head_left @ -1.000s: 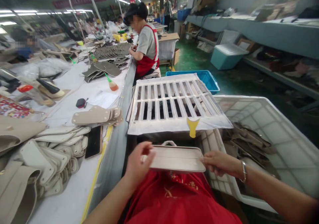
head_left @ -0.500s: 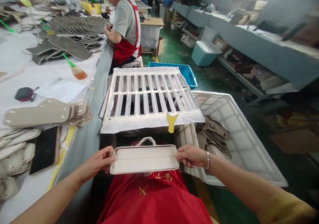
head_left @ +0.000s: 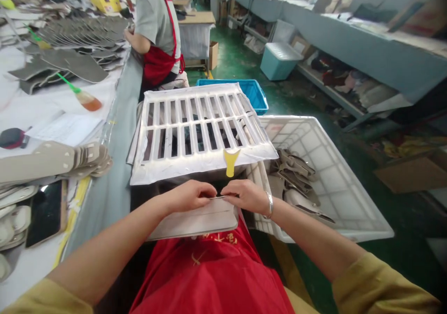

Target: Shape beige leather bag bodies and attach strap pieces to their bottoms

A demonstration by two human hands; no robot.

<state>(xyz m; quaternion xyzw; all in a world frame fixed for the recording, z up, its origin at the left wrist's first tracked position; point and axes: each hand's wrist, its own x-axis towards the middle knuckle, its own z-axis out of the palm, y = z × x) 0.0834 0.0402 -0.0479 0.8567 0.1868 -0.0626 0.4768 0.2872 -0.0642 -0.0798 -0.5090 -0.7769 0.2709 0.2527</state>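
A cream, flat, round-cornered bag panel (head_left: pixel 195 223) lies over my lap against the red apron (head_left: pixel 209 272). My left hand (head_left: pixel 190 196) grips its far edge from above, fingers curled over and thumb pressed in. Close beside it, my right hand (head_left: pixel 247 196), with a silver bracelet at the wrist, pinches the same edge near the right corner. The two hands almost touch. The handle on the panel's far side is hidden behind my hands.
A white slatted crate (head_left: pixel 206 123) with a yellow Y-shaped piece (head_left: pixel 230 162) stands ahead. To the right, a white bin (head_left: pixel 335 174) holds beige parts. The left table carries a phone (head_left: pixel 45 214), stacked strips (head_left: pixel 52 160) and a glue bottle (head_left: pixel 87 99). A seated co-worker (head_left: pixel 157 30) is beyond.
Both hands have left the panel's two short ends and come together on its far edge. The panel has tilted, and its raised rim and handle no longer show. The view has shifted slightly right.
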